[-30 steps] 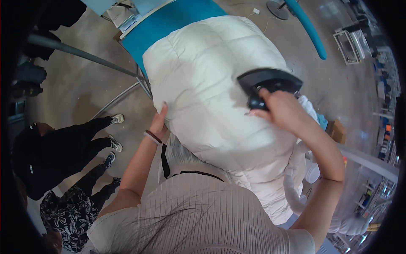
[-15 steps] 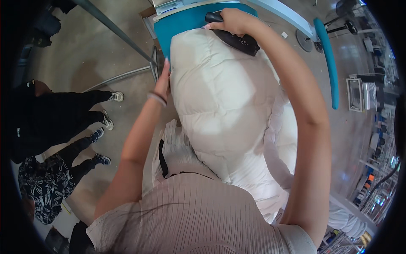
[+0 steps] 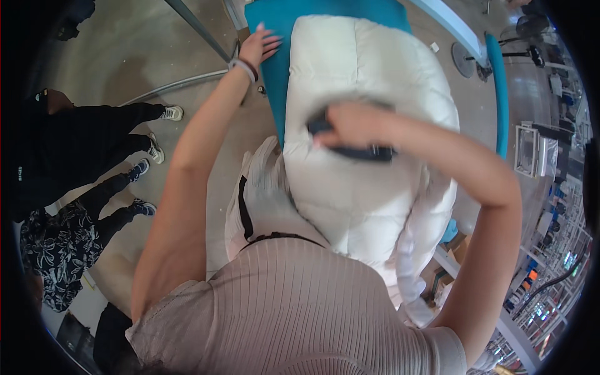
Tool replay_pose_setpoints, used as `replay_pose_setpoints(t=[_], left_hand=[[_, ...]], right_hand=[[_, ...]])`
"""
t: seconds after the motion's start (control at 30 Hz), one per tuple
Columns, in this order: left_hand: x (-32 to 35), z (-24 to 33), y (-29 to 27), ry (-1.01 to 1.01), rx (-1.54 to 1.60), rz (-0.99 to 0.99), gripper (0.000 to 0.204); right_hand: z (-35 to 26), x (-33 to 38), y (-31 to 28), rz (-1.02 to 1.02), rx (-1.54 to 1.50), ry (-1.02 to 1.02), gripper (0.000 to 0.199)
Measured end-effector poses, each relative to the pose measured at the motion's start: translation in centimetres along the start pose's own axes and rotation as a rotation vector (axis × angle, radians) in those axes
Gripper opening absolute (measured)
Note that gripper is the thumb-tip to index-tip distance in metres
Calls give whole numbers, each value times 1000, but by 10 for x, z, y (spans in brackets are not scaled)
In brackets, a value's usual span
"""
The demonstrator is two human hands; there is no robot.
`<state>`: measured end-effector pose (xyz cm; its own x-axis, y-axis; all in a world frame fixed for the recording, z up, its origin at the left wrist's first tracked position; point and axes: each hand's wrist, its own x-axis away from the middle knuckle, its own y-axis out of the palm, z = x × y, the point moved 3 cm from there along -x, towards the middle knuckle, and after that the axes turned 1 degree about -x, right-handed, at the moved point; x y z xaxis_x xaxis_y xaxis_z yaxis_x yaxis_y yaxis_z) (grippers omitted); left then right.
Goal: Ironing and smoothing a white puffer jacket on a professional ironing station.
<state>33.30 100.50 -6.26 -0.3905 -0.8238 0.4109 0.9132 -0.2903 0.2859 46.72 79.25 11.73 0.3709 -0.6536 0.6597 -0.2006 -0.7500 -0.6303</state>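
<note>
A white quilted down garment (image 3: 375, 62) lies over a teal padded ironing board (image 3: 272, 78) in front of me. My right hand (image 3: 357, 124) is closed round the handle of a black iron (image 3: 362, 152). Motion smears both; the iron is over the middle of the garment, and I cannot tell how firmly it presses there. My left hand (image 3: 257, 47) is open with fingers apart, at the board's left edge beside the garment. Nothing is in it. A pale sleeve-like strip (image 3: 407, 262) hangs along the garment's right side.
Two people (image 3: 69, 150) stand at the left, partly in view. A grey metal pole (image 3: 197, 28) and tube legs are beyond my left hand. On the right are a narrow teal padded arm (image 3: 498, 94), a white frame (image 3: 528, 150) and crowded racks.
My right hand has drawn the iron from the garment's far end back toward me. My left hand has moved forward along the board's edge and spread its fingers. The garment's far end now shows.
</note>
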Motion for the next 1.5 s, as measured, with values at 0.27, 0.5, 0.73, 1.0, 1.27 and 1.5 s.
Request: replay_pose_setpoints(t=[0.27,0.5,0.73,1.0,1.27,1.5], left_hand=[[158,-109,12,-483,-133,-406,61],[138,-90,23,-367,-96,-602,51],[133,-76,58,-239,-133,-574,55],[133,-106,127,-358,-38,-648,46],[44,-111,141,-196,-260,-445,63],[29,-128,91,-276,-334,-387,64]], right_hand=[[11,-1,-137,660,366,129,55],[-38,60,17,470,99,19,61],[-68,183,248,147,-225,313,59],[-85,283,295,548,-710,809,53],[-95,185,382,818,-762,906,64],[-109,392,537,797,-775,1825,69]])
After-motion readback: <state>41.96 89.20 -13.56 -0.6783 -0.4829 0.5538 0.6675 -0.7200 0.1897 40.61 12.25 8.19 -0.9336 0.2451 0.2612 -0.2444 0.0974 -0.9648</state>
